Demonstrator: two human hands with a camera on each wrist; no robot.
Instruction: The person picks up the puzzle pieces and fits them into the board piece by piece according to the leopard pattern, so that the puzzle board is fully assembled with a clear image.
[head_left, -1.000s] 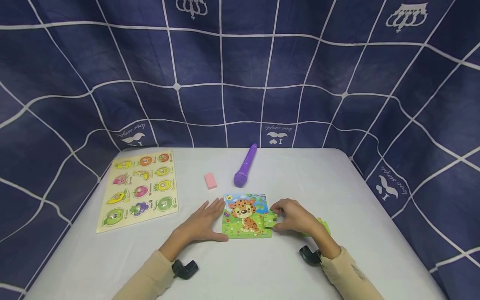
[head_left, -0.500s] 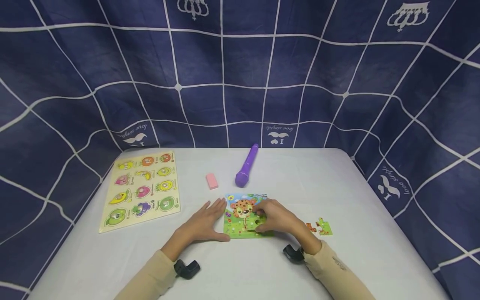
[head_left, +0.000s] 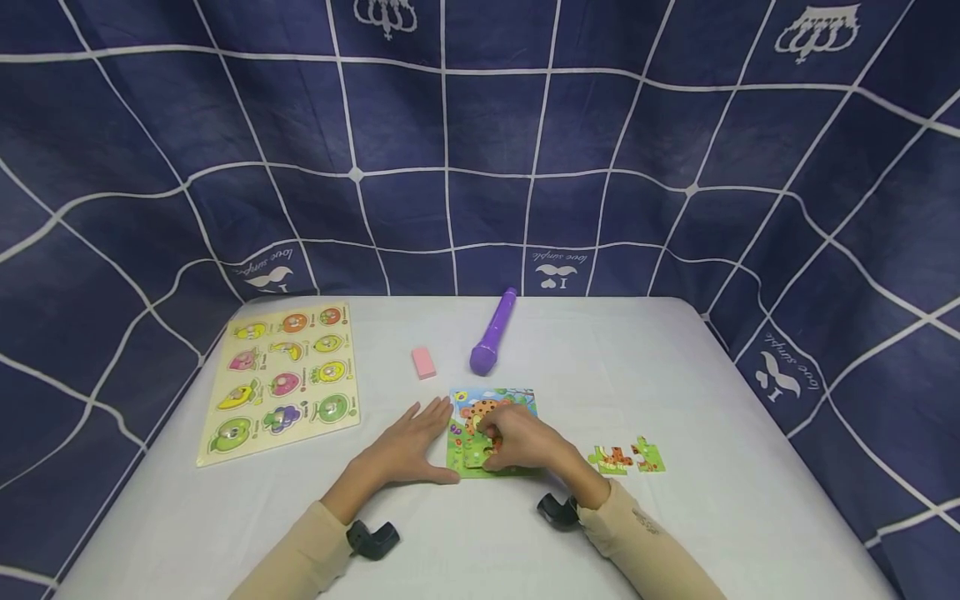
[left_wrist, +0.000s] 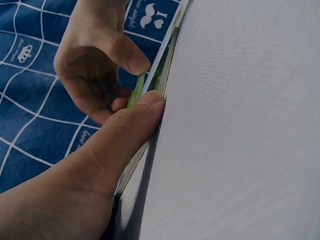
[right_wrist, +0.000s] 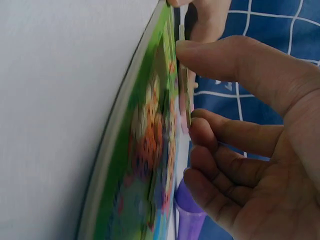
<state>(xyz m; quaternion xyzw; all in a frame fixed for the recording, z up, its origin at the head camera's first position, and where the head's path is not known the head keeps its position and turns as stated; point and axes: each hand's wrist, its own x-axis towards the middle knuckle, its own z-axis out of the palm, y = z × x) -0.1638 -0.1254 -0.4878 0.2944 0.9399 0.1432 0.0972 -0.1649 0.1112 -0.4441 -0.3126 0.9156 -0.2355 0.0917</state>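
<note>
A leopard jigsaw board (head_left: 517, 395) lies on the white table. My left hand (head_left: 405, 446) rests along its left side with straight fingers, and the thumb touches the near left corner. Over the lower left of the picture, my right hand (head_left: 525, 437) pinches a green puzzle piece (head_left: 474, 457) between thumb and index finger. In the right wrist view the puzzle piece (right_wrist: 187, 95) appears edge-on, a little above the board (right_wrist: 135, 115). To the right lie loose puzzle pieces (head_left: 648, 456), some with orange spots. The right hand hides part of the leopard.
A wooden fruit puzzle (head_left: 281, 375) lies at the far left. Behind the board are a pink block (head_left: 423, 362) and a purple toy microphone (head_left: 492, 332). A dark blue checked curtain (head_left: 480, 150) hangs around the table's back and sides.
My right hand has moved left from the board's right edge to over its lower left part, carrying the puzzle piece. The loose pieces on the right have come into view. My left hand stays put.
</note>
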